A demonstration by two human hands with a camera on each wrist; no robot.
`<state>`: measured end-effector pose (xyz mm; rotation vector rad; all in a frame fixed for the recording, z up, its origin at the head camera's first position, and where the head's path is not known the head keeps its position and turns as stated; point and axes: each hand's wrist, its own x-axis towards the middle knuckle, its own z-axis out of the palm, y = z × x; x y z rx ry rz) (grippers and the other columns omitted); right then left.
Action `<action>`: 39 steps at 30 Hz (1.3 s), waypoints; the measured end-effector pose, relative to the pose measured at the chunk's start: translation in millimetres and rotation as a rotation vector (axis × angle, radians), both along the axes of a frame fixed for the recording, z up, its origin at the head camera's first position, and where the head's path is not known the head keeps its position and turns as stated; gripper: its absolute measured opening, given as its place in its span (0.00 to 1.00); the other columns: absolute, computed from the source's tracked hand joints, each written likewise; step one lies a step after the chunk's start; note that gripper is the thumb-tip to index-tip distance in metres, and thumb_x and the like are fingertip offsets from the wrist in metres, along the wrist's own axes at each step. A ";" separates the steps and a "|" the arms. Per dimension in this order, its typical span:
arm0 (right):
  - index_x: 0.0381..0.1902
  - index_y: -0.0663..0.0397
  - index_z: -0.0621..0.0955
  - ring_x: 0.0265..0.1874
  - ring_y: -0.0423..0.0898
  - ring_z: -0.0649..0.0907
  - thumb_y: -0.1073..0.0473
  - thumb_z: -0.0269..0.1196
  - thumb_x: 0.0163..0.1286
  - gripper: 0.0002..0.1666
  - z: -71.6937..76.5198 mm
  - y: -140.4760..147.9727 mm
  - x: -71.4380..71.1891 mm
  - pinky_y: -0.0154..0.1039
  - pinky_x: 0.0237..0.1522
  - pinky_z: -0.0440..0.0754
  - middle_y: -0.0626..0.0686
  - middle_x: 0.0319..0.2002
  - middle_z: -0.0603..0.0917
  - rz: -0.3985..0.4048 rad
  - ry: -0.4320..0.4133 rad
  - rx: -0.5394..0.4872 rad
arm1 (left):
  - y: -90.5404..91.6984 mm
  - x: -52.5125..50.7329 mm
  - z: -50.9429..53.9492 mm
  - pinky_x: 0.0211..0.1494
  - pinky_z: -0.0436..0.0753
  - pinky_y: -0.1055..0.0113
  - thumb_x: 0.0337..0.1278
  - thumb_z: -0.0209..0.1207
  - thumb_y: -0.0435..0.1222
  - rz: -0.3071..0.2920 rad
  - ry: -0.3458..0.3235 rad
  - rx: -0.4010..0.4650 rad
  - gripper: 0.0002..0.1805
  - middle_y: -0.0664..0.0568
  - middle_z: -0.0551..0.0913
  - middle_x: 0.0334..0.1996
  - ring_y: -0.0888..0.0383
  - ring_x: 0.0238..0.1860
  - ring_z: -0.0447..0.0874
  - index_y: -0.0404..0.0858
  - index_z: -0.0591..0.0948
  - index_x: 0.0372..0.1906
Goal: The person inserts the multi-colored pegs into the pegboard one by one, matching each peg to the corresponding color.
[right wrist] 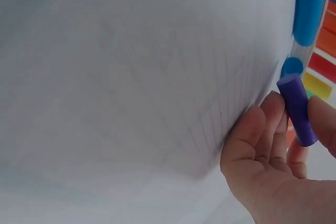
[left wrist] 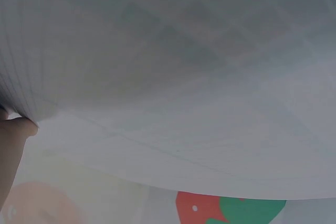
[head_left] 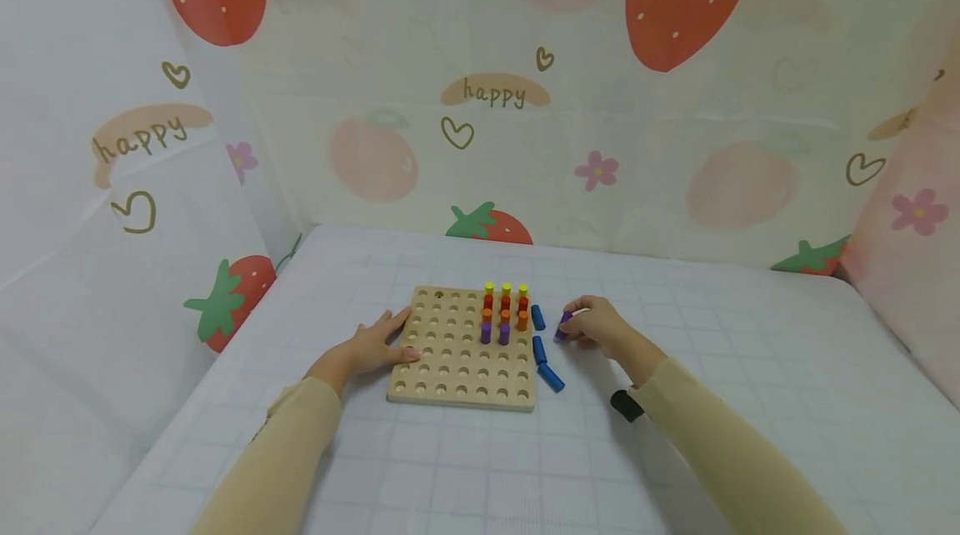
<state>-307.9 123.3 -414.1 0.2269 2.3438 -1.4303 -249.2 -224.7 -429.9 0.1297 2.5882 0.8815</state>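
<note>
A wooden pegboard (head_left: 450, 368) with rows of round holes lies on the table. My left hand (head_left: 369, 349) rests at its left edge, thumb on the top and fingers along the side. In the right wrist view, a purple peg (right wrist: 297, 109) is pinched between thumb and fingers of my right hand (right wrist: 273, 156), just right of the board. Yellow pegs (head_left: 506, 289), red pegs (head_left: 506, 303) and orange pegs (head_left: 522, 321) stand in rows of three in the board. Two purple pegs (head_left: 504, 335) stand in the row nearer me.
Three blue pegs (head_left: 551, 377) lie loose along the board's right side. A black strap-like piece (head_left: 627, 406) shows beneath my right wrist. The table (head_left: 720, 352) has a pale grid-patterned cover, and a strawberry-print curtain (head_left: 495, 160) hangs behind it.
</note>
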 end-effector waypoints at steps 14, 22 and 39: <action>0.60 0.64 0.72 0.40 0.49 0.82 0.67 0.61 0.69 0.22 9.3 -5.0 12.0 0.42 0.45 0.79 0.61 0.49 0.79 0.029 0.059 -0.017 | -0.4 -0.6 -1.7 0.64 0.37 0.26 0.63 0.58 0.55 -0.001 -0.006 0.017 0.50 0.30 0.37 0.74 0.20 0.68 0.27 0.40 0.45 0.78; 0.56 0.66 0.74 0.39 0.48 0.85 0.67 0.61 0.70 0.18 8.1 -8.5 18.4 0.40 0.42 0.80 0.61 0.46 0.83 0.075 0.073 -0.034 | -1.1 -1.7 -1.6 0.63 0.37 0.25 0.62 0.58 0.56 0.001 -0.004 0.019 0.50 0.30 0.37 0.74 0.19 0.67 0.27 0.41 0.45 0.78; 0.45 0.64 0.77 0.34 0.45 0.84 0.66 0.64 0.67 0.12 9.3 -20.7 26.2 0.39 0.35 0.79 0.55 0.37 0.84 0.121 0.162 -0.027 | -3.6 -2.7 -1.7 0.63 0.34 0.25 0.54 0.59 0.63 -0.012 -0.001 0.044 0.55 0.30 0.36 0.74 0.20 0.67 0.25 0.44 0.45 0.78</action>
